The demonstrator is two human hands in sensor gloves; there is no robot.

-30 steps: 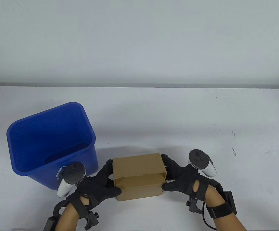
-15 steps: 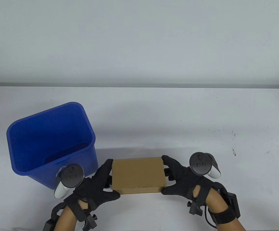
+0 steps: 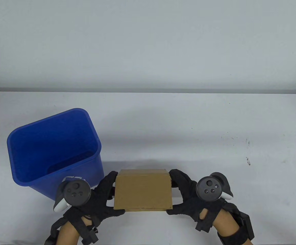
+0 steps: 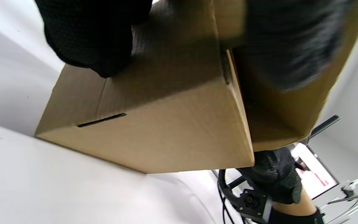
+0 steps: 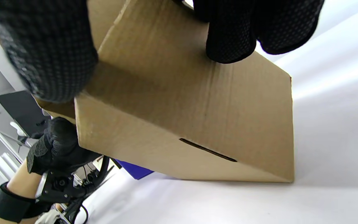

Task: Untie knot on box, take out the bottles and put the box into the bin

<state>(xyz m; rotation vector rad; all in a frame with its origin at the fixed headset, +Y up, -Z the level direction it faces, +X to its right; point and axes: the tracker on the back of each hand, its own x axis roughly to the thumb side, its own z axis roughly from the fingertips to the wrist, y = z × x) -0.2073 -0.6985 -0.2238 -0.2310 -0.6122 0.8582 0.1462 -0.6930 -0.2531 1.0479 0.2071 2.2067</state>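
**Both hands hold the cardboard box tipped on its far edge**

The left hand (image 3: 100, 197) grips the left end of the cardboard box (image 3: 143, 190), thumb under the near corner and fingers wrapped up that end. The right hand (image 3: 188, 197) grips the opposite end the same way. Between them the box runs lengthwise from hand to hand, its near edge raised, its far bottom edge low by the white table (image 3: 214, 132).

The blue bin (image 3: 53, 150) stands just beyond and outside the left hand, its mouth upward. Beyond the box and outside the right hand lies bare tabletop.
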